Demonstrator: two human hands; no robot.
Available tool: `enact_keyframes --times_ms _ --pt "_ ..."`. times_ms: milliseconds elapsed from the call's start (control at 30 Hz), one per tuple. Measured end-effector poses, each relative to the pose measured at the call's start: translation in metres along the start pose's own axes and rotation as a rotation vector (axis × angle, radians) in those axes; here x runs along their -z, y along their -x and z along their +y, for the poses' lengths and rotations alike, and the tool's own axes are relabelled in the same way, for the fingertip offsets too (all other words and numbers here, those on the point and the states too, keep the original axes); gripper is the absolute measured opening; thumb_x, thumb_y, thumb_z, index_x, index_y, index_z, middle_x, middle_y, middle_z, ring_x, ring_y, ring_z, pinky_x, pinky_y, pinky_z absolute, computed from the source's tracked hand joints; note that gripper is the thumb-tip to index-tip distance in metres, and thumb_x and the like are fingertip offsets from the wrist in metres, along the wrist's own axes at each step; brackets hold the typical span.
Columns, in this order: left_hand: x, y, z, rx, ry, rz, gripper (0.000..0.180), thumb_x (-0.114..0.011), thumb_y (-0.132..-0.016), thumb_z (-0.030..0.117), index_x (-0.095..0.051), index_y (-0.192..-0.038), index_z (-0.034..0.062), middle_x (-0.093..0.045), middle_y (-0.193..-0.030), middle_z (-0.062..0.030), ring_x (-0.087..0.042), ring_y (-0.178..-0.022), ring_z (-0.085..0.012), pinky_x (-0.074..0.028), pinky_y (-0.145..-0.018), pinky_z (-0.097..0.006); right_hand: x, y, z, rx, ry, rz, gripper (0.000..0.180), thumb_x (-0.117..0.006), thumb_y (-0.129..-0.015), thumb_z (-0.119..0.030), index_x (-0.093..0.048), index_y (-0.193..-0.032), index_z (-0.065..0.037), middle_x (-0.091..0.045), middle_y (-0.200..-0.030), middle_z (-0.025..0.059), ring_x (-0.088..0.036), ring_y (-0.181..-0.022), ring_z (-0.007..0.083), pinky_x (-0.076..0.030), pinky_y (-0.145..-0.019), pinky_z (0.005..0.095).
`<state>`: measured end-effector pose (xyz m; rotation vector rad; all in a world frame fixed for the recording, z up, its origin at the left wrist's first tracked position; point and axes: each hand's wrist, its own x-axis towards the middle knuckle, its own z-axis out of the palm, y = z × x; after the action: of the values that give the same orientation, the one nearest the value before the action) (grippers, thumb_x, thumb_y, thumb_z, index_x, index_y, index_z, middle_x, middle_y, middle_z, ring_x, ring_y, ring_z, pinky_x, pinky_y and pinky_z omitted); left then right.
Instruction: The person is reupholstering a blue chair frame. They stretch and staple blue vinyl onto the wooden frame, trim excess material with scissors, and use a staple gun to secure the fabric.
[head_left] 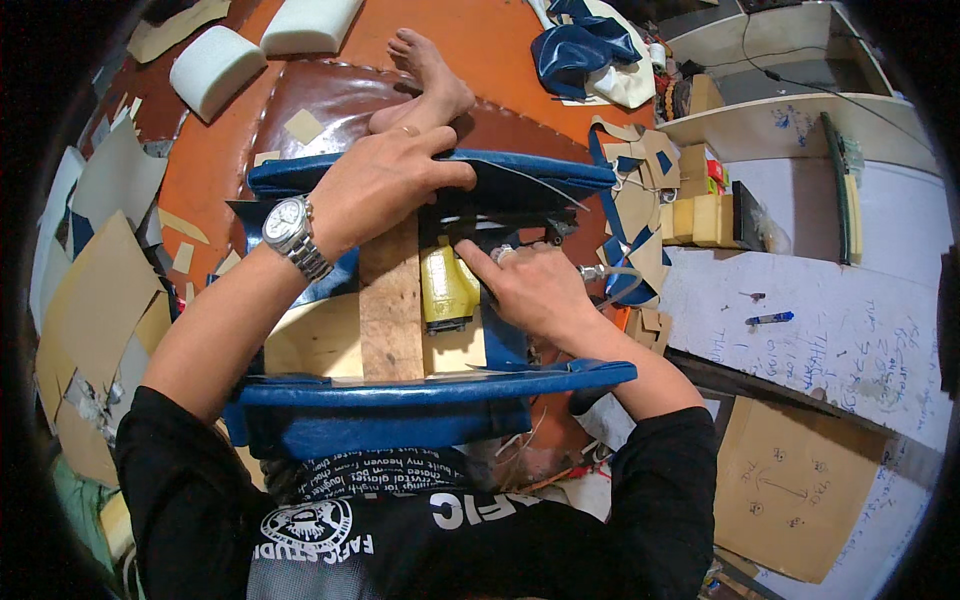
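Observation:
A wooden frame piece (390,310) covered in blue vinyl (400,405) lies in front of me on the floor. My left hand (385,180), with a metal wristwatch and a ring, presses the far blue vinyl edge (540,178) down against the frame. My right hand (535,285) grips a yellow staple gun (447,285) with its nose at that far edge. A hose fitting sticks out to the right of the gun. My bare foot (425,80) rests just beyond the frame.
A brown leather sheet (330,100) lies under the frame on an orange floor. White foam blocks (215,65) sit at the far left. Cardboard pieces (95,290) lie left. Vinyl scraps and foam bits (660,200) lie right, beside a white board (850,330) with a blue pen.

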<state>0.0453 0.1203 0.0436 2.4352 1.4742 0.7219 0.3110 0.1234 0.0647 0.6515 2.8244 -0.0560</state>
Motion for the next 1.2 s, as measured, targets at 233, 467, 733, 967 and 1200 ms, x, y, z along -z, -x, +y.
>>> enact_keyframes --times_ms 233,467,733,967,1200 --pt "0.001 0.0 0.0 -0.011 0.012 -0.003 0.032 -0.078 -0.083 0.007 -0.072 -0.112 0.0199 -0.067 -0.114 -0.008 -0.07 -0.104 -0.0329 -0.058 -0.086 -0.044 -0.006 -0.003 0.0 -0.04 -0.013 0.057 0.048 -0.062 -0.091 -0.015 -0.06 -0.14 -0.011 -0.075 -0.082 0.0123 -0.076 -0.072 0.032 -0.06 -0.062 0.0436" --pt "0.006 -0.002 -0.005 -0.046 0.047 -0.069 0.039 -0.081 -0.082 0.01 -0.073 -0.118 0.0183 -0.067 -0.123 -0.0101 -0.068 -0.114 -0.0345 -0.056 -0.096 -0.046 -0.003 0.009 0.008 -0.122 -0.177 -0.14 0.07 -0.082 -0.076 -0.017 -0.057 -0.142 -0.014 -0.077 -0.098 0.0188 -0.076 -0.089 0.038 -0.06 -0.077 0.0479" --pt "0.077 0.051 -0.029 0.228 0.024 0.008 0.098 -0.095 -0.072 0.033 -0.05 -0.157 0.0194 -0.055 -0.156 -0.0126 -0.05 -0.146 -0.036 -0.043 -0.119 -0.051 0.029 0.091 0.022 -0.338 -0.281 -0.132 0.085 -0.091 -0.071 -0.024 -0.054 -0.147 -0.02 -0.076 -0.104 0.0209 -0.075 -0.098 0.0419 -0.058 -0.084 0.0528" --pt "0.046 0.112 -0.031 0.381 -0.371 0.095 0.117 -0.098 -0.065 0.03 -0.036 -0.165 0.0238 -0.063 -0.139 -0.0106 -0.061 -0.128 -0.0329 -0.047 -0.107 -0.056 0.068 0.117 0.022 -0.526 -0.116 -0.081 0.093 -0.095 -0.067 -0.02 -0.053 -0.15 -0.021 -0.076 -0.092 0.0195 -0.075 -0.088 0.0411 -0.058 -0.077 0.0489" --pt "0.034 0.12 -0.049 0.327 -0.166 0.188 0.085 -0.089 -0.075 0.021 -0.052 -0.152 0.0202 -0.066 -0.12 -0.0062 -0.068 -0.107 -0.03 -0.06 -0.081 -0.042 0.101 0.097 0.018 -0.626 0.026 -0.193 0.079 -0.088 -0.072 -0.014 -0.059 -0.146 -0.018 -0.075 -0.105 0.0235 -0.072 -0.1 0.0447 -0.058 -0.087 0.051"
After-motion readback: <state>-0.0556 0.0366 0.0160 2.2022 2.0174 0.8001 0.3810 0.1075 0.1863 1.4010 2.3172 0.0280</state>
